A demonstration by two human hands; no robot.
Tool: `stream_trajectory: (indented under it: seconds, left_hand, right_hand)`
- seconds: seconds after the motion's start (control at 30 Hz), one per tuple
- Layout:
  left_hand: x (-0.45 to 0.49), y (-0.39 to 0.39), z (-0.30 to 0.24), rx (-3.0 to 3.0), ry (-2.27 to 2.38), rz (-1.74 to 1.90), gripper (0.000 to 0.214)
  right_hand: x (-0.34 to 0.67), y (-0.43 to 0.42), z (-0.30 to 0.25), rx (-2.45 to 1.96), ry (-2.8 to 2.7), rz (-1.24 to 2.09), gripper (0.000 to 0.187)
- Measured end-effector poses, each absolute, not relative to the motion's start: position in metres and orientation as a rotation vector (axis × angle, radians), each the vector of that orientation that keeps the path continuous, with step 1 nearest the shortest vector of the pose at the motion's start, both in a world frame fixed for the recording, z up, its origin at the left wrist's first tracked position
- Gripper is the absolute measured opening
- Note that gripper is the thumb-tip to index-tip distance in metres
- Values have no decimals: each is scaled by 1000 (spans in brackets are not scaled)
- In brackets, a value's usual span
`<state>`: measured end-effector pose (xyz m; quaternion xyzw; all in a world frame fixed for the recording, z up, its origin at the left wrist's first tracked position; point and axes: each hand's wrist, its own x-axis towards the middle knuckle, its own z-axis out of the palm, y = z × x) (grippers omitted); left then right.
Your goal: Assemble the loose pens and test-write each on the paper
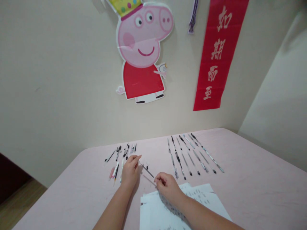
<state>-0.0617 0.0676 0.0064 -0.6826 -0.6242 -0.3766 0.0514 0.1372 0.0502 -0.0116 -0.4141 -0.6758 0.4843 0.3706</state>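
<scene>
A thin dark pen refill slants between my two hands, just above the pink tabletop. My left hand is closed in a pinch at its far left end. At the near right end, the fingertips of my right hand pinch it. Beside the refill lies a small black piece, perhaps a pen cap. Its shadow falls on the cloth below. Under my right wrist are sheets of white paper with handwriting, partly covered by my forearm.
Several pens lie in two slanting rows at the right. To the left are loose pen parts, with a white pen and a pink item nearer. The pink-covered table meets a wall bearing a pig cutout and red banner.
</scene>
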Motion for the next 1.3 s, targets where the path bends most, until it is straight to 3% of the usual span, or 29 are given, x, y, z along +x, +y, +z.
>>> stream_trajectory:
  seconds: [0.33,0.5,0.7,1.03,1.3]
  left_hand:
    - [-50,61,12,-2234,-1719,-844,45]
    - [-37,55,15,-2332,-1680,-582,46]
    - [-21,49,19,-2491,-1480,-450,40]
    - [-9,46,25,-2586,-1333,-629,22]
    - [-16,48,18,-2603,-1540,-836,28]
  right_hand:
    - [136,50,-10,-1018,-1688,1238,15]
    - [136,50,-13,-932,-1540,1377,31]
    - [136,50,-11,-874,-1465,1412,28]
    - [137,52,-3,-918,-1344,1468,40]
    - [139,52,-2,-882,-1333,1484,54]
